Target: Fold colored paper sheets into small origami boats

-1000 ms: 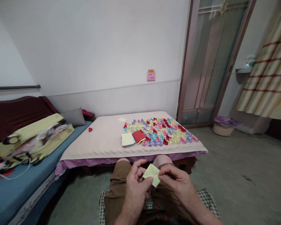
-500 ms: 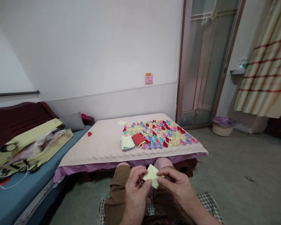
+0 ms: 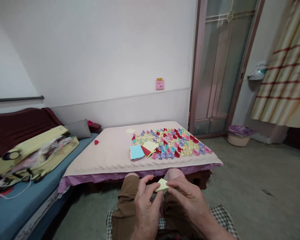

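Observation:
I hold a small pale yellow folded paper [image 3: 162,185] over my lap, pinched between both hands. My left hand [image 3: 146,205] grips its left side with thumb and fingers closed. My right hand [image 3: 187,196] presses its right edge, fingers together. On the low table [image 3: 110,156] ahead lie several small folded paper pieces [image 3: 175,141] in red, purple, yellow, pink and blue, set in rows. Beside them sits a stack of flat paper squares [image 3: 137,152] with a blue sheet on top, and a loose yellow sheet [image 3: 150,146] over a red one.
A blue-covered bench [image 3: 20,200] at the left carries a yellow bag [image 3: 32,150] and a grey cushion [image 3: 78,128]. A single red piece [image 3: 96,142] lies on the table's left. A glass door [image 3: 220,66], a bin [image 3: 238,135] and a striped curtain [image 3: 285,73] stand at the right.
The yellow paper has been folded flatter and smaller between my hands. On the table the stack's top sheet is now blue, and a yellow sheet lies over the red one.

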The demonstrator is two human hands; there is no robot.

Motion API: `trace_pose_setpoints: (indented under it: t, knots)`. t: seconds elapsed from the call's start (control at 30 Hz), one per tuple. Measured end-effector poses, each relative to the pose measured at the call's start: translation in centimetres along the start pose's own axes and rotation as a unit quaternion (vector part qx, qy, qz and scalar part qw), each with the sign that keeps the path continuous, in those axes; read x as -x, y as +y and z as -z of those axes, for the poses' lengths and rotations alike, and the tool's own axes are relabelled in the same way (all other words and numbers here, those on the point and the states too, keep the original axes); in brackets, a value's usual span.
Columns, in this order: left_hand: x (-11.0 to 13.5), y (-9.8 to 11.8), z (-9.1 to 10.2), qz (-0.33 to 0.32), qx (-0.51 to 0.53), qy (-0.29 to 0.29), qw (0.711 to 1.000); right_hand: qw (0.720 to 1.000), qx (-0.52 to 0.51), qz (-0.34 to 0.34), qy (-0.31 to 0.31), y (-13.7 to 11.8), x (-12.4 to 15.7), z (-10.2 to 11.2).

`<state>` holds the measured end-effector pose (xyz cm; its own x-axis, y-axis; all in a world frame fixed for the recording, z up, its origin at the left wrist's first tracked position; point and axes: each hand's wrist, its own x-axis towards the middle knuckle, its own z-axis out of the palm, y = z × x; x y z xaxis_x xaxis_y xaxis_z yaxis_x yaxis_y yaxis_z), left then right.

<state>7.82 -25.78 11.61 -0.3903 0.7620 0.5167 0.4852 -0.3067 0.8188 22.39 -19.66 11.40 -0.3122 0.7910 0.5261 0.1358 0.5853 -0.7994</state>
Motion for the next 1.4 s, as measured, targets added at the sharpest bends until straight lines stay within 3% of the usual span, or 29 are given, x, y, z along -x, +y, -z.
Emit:
trace_pose_setpoints:
  t: [0.23, 0.37, 0.47, 0.6, 0.67, 0.8, 0.9, 1.07, 1.2, 1.4]
  knots:
    - [0.2, 0.2, -0.1, -0.017, -0.001, -0.008, 1.000, 0.992, 0.075, 0.103, -0.002, -0.8, 0.1, 0.2]
    - [-0.2, 0.6, 0.1, 0.006, 0.027, -0.011, 1.000, 0.991, 0.073, 0.110, -0.013, -0.9, 0.1, 0.4]
    - [-0.6, 0.7, 0.3, 0.047, 0.096, -0.048, 0.993, 0.995, 0.045, 0.082, -0.033, -1.1, 0.1, 0.6]
    - [-0.6, 0.2, 0.0, 0.108, 0.244, -0.119, 0.956, 0.999, -0.011, 0.015, -0.036, -1.5, 0.1, 0.5]
    - [-0.4, -0.1, -0.2, 0.130, 0.263, -0.121, 0.948, 0.998, -0.040, -0.023, -0.035, -1.7, 0.0, 0.4]
    - [-0.3, -0.4, -0.4, 0.147, 0.256, -0.067, 0.953, 0.992, -0.084, -0.091, -0.029, -1.8, -0.2, 0.5]
    - [-0.5, -0.4, -0.6, 0.183, 0.308, -0.048, 0.933, 0.990, -0.092, -0.104, -0.011, -1.7, -0.1, 0.5]
    - [-0.5, -0.2, -0.9, 0.248, 0.337, -0.126, 0.899, 0.988, -0.102, -0.109, 0.035, -1.0, 0.2, 0.2]
    - [-0.3, -0.4, -0.9, 0.265, 0.318, -0.127, 0.902, 0.989, -0.095, -0.112, 0.024, -0.6, 0.0, 0.2]
    - [-0.6, -1.4, -0.7, 0.174, 0.251, -0.157, 0.939, 0.997, -0.027, -0.018, -0.071, -1.6, -1.0, 0.6]
